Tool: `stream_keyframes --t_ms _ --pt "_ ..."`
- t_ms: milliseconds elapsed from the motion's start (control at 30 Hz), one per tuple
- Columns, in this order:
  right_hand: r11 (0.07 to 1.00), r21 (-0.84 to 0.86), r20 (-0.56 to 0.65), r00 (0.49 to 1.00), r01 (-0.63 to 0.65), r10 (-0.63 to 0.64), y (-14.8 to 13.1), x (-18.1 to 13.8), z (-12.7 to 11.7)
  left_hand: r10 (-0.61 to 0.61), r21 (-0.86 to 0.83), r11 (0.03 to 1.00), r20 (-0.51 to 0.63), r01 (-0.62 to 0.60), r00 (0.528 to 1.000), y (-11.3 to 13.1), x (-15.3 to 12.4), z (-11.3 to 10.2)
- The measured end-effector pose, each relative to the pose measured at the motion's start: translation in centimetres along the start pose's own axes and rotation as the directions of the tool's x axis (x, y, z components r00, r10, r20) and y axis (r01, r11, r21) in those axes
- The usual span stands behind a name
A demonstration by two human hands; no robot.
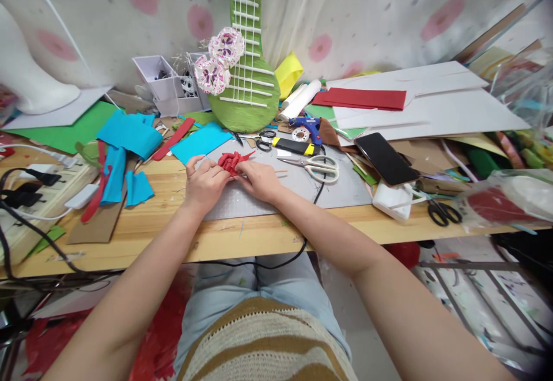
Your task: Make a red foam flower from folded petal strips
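Note:
A red crepe-paper flower [230,161] with ruffled layers is between my two hands, just above a grey cutting mat [242,203]. My left hand [206,180] is closed on its lower left side, fingers bent and the tips against the red paper. From the right, my right hand [260,180] pinches the flower's base with thumb and forefinger. The fingers hide its underside. White-handled scissors [322,169] lie right of my right hand, close to a yellow-and-black utility knife [294,146]. Behind my left hand is a flat blue paper piece [201,143].
A green guitar-shaped piece [248,113] with white strings and paper flowers stands behind. A blue glue gun [309,129] lies behind the knife. A phone [386,158] rests at right, near black-handled scissors [444,212]. Power strips [38,208] with cords occupy the left end.

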State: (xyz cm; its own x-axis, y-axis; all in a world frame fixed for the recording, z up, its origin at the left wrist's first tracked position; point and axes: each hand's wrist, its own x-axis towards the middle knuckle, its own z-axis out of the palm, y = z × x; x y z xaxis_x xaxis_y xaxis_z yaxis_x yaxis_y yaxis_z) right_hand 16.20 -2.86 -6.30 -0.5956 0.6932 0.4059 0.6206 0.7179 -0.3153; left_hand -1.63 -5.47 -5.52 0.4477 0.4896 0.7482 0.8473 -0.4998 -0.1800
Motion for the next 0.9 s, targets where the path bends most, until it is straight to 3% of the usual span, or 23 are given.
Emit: stream_keyframes --t_ms 267,467,667,900 --pt "1.000 -0.028 -0.001 1.000 0.001 -0.001 0.07 -0.05 -0.01 -0.087 -0.035 0.995 0.095 0.090 0.992 0.43 -0.23 -0.01" --pt "0.998 -0.050 0.022 0.999 -0.028 0.029 0.04 0.14 0.11 -0.173 -0.066 0.981 0.102 0.181 0.980 0.61 -0.24 0.25" --pt "0.998 -0.060 0.020 1.000 0.012 -0.011 0.07 -0.13 -0.39 -0.130 -0.021 0.991 0.050 0.131 0.990 0.56 -0.31 0.63" --pt "0.996 -0.085 0.023 0.999 -0.030 0.032 0.25 -0.25 -0.32 -0.122 -0.026 0.992 0.075 0.124 0.990 0.61 -0.40 0.79"
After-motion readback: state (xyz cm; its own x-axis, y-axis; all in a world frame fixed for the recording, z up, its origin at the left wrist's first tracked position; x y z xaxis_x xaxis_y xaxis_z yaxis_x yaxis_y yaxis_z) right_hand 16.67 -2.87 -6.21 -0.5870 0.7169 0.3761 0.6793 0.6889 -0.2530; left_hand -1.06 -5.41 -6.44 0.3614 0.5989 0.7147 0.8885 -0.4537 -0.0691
